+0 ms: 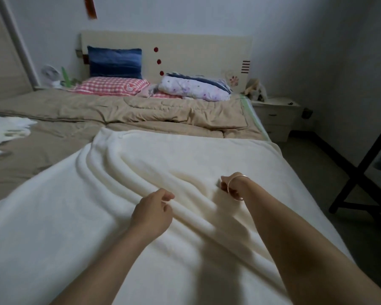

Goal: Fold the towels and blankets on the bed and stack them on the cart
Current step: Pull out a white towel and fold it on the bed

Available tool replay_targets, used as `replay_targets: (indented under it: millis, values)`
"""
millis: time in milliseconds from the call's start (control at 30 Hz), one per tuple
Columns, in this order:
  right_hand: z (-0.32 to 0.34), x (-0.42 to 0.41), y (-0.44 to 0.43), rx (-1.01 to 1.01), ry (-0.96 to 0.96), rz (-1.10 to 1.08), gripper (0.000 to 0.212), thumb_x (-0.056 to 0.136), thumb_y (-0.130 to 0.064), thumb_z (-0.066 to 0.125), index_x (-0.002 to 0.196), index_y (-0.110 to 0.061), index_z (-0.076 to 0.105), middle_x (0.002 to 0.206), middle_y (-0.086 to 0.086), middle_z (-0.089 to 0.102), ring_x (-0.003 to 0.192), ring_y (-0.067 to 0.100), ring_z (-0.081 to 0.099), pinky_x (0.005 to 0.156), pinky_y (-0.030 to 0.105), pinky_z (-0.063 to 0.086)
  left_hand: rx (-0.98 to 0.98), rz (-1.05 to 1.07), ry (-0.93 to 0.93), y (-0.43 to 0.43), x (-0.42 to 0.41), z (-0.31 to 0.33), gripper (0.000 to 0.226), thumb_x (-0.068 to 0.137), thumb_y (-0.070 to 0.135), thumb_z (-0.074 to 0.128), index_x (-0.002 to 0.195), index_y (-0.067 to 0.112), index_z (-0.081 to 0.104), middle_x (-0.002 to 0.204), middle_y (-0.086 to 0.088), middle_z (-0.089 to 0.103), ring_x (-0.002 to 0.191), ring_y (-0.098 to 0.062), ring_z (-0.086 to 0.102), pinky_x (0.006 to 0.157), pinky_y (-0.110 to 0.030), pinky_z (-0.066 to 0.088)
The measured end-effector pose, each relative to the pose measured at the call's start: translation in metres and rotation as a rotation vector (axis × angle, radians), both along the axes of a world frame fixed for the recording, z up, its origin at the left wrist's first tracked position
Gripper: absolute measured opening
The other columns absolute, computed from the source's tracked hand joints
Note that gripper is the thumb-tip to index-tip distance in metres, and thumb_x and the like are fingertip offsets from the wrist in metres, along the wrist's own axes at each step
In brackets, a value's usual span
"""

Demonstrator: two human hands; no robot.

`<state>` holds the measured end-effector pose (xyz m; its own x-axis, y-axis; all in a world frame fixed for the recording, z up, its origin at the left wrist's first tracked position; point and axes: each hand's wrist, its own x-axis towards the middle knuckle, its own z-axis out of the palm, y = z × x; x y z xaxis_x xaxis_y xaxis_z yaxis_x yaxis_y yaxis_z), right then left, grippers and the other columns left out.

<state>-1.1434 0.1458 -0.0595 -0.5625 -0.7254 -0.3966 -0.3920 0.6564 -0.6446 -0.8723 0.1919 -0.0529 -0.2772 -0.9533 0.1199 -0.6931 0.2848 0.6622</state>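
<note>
The cream blanket (141,155) lay rumpled and unfolded across the bed (196,49), the left hand (151,209) and right hand (229,187) each pinching a ridge of it. A white cloth (7,130), perhaps a towel, waited leftward; no stack showed.

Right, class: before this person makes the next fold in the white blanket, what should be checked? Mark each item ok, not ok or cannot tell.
1. Grip of the left hand on the white blanket: ok, it pinches a ridge.
2. Grip of the right hand on it: ok.
3. Fabric smooth: not ok, ridges run across it.
4. Space ahead on the tan quilt: ok.
5. State of the cart: cannot tell; only a black frame shows at right.
</note>
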Motion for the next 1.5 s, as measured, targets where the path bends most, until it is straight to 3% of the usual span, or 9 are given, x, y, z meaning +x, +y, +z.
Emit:
replay_targets:
  millis: [133,300,467,667,767,967,1200,1400,1500]
  values:
    - [-0.016,0.007,-0.024,0.032,0.438,0.064,0.048,0.086,-0.041,0.058,0.126,-0.017,0.046,0.128,0.009,0.050,0.114,0.030,0.055,0.089,0.033,0.042,0.014,0.037,0.001,-0.021,-0.008,-0.007,0.026,0.089,0.012,0.049,0.105,0.028,0.063,0.109,0.014,0.066,0.102,-0.011,0.062,0.093,-0.029,0.048]
    - [-0.015,-0.011,-0.029,0.062,0.420,0.349,0.033,0.081,-0.051,0.055,0.099,-0.028,0.071,0.104,-0.004,0.068,0.093,0.020,0.062,0.076,0.026,0.045,0.026,0.031,-0.039,-0.040,-0.035,-0.008,0.028,0.088,0.013,0.050,0.107,0.030,0.061,0.111,0.013,0.066,0.107,-0.011,0.061,0.095,-0.028,0.047]
    - [0.009,-0.036,-0.039,0.033,0.484,0.575,0.027,0.083,-0.044,0.063,0.102,-0.026,0.070,0.105,-0.003,0.067,0.097,0.019,0.062,0.077,0.026,0.047,-0.034,0.090,-0.158,-0.061,-0.059,0.001,0.031,0.088,0.016,0.048,0.113,0.030,0.059,0.114,0.014,0.066,0.108,-0.013,0.060,0.094,-0.030,0.047]
    - [0.074,-0.174,-0.063,-0.191,0.725,-0.141,0.028,0.093,-0.018,0.052,0.116,-0.007,0.062,0.122,0.019,0.060,0.113,0.037,0.056,0.090,0.041,0.045,-0.199,0.129,-0.055,-0.083,-0.088,0.015,0.030,0.091,0.013,0.047,0.115,0.028,0.058,0.120,0.014,0.061,0.109,-0.011,0.058,0.089,-0.029,0.046]
    - [0.064,-0.245,-0.059,-0.163,0.676,-0.408,0.029,0.094,-0.007,0.047,0.118,0.002,0.060,0.122,0.027,0.057,0.116,0.042,0.054,0.092,0.045,0.044,-0.193,0.078,-0.058,-0.089,-0.100,0.011,0.029,0.093,0.015,0.048,0.116,0.029,0.057,0.122,0.014,0.059,0.110,-0.008,0.057,0.092,-0.029,0.046]
    - [-0.021,-0.239,-0.077,0.000,0.548,-0.177,0.035,0.097,-0.016,0.045,0.126,0.002,0.053,0.127,0.022,0.055,0.119,0.036,0.053,0.096,0.041,0.044,-0.096,-0.035,-0.180,-0.096,-0.111,-0.024,0.032,0.093,0.020,0.048,0.121,0.033,0.055,0.126,0.013,0.059,0.116,-0.007,0.055,0.098,-0.027,0.043]
    - [-0.027,-0.220,-0.094,0.002,0.941,-0.139,0.035,0.094,-0.027,0.038,0.122,-0.015,0.055,0.125,0.011,0.053,0.114,0.029,0.040,0.093,0.037,0.031,-0.132,-0.082,-0.293,-0.116,-0.130,-0.046,0.033,0.094,0.020,0.045,0.125,0.031,0.053,0.126,0.018,0.055,0.120,-0.007,0.047,0.099,-0.019,0.037]
    - [-0.043,-0.242,-0.143,-0.249,0.554,-0.204,0.060,0.099,-0.052,0.022,0.128,-0.012,0.056,0.131,0.016,0.054,0.121,0.034,0.048,0.102,0.041,0.037,-0.218,-0.115,-0.334,-0.162,-0.180,-0.050,0.034,0.094,0.020,0.043,0.124,0.032,0.049,0.124,0.017,0.049,0.120,-0.005,0.043,0.099,-0.022,0.037]
    - [-0.078,-0.251,-0.140,-0.346,0.527,-0.342,0.062,0.098,-0.049,0.027,0.104,-0.003,0.068,0.107,0.023,0.063,0.099,0.034,0.056,0.085,0.038,0.043,-0.332,-0.165,-0.355,-0.199,-0.210,-0.045,0.034,0.096,0.023,0.041,0.129,0.032,0.046,0.130,0.019,0.045,0.125,-0.004,0.037,0.102,-0.019,0.032]
